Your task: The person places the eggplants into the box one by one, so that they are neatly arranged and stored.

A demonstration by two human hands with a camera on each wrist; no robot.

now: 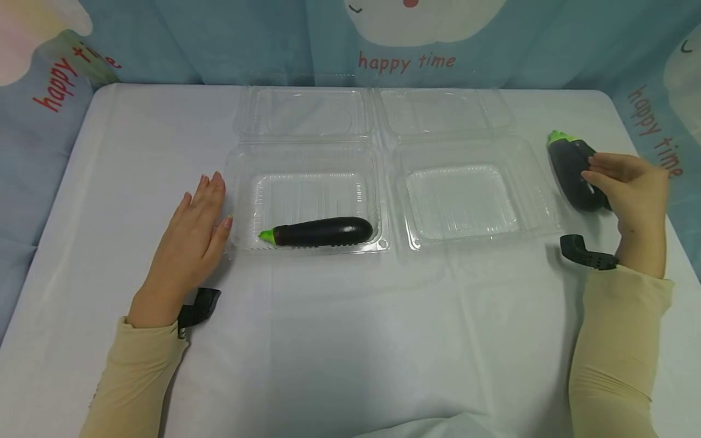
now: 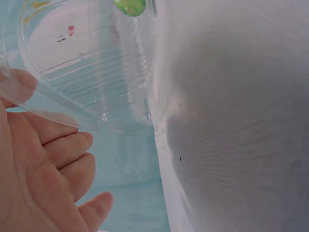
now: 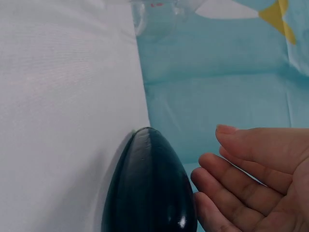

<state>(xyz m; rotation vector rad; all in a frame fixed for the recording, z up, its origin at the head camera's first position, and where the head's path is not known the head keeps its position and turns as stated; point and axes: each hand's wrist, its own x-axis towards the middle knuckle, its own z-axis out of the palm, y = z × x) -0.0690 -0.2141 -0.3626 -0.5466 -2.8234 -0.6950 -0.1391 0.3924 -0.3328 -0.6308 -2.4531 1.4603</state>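
Both forearms in beige sleeves come up from the near edge of the white table (image 1: 339, 340). The left hand (image 1: 191, 234) lies flat at about 9 o'clock, fingers straight and together, thumb just touching the corner of the left clear clamshell box (image 1: 306, 240); it holds nothing. An eggplant (image 1: 320, 232) lies along that box's near wall, green cap toward the left hand. Out at 3 o'clock the right hand (image 1: 630, 185) is loosely open, fingertips against a second eggplant (image 1: 572, 167) on the table, not wrapped round it. The right clamshell box (image 1: 539, 201) sits between them, lids (image 1: 306, 112) folded back at 12 o'clock.
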